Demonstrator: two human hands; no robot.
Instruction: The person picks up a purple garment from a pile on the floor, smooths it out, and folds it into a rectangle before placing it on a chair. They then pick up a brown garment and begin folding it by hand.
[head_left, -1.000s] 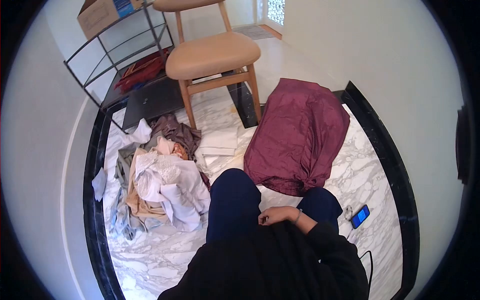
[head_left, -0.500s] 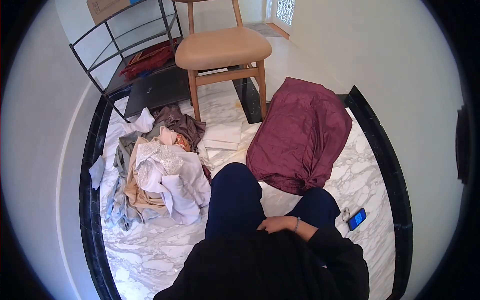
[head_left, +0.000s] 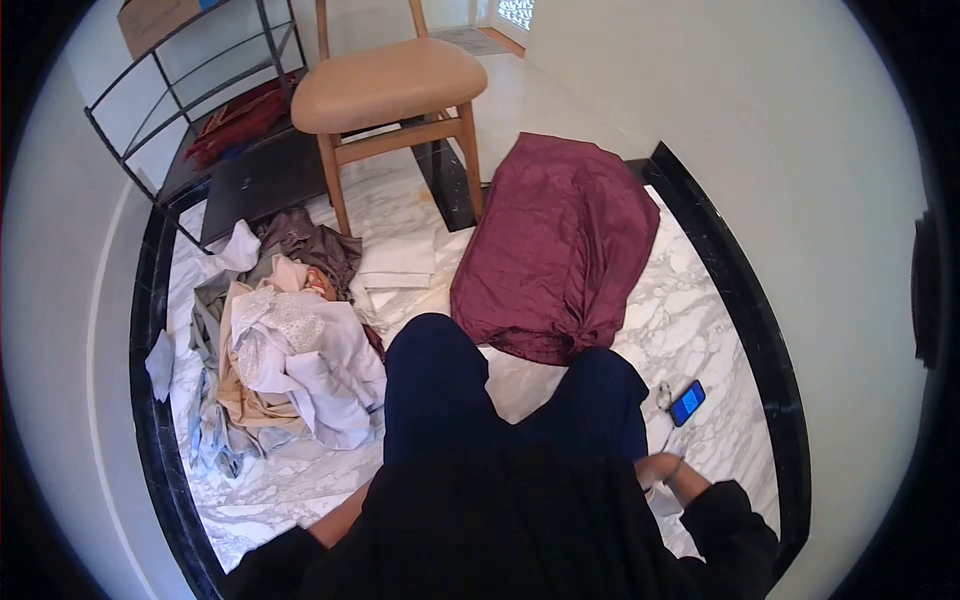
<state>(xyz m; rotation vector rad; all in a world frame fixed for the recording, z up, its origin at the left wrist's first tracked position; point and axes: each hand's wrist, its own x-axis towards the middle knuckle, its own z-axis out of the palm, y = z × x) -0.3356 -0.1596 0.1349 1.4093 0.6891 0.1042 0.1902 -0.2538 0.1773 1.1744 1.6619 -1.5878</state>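
Fingers (head_left: pixel 648 477), spread unclear, can't tell; R hand (head_left: pixel 662 467) angled down nr phone (head_left: pixel 688 403).

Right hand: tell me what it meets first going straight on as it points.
Probably the navy trouser leg, close beside the right hand; depth there is unclear.

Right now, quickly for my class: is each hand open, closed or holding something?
Left hand: hidden, so cannot be told.
Right hand: beside the right leg, fingers partly hidden; open, closed or holding cannot be told.
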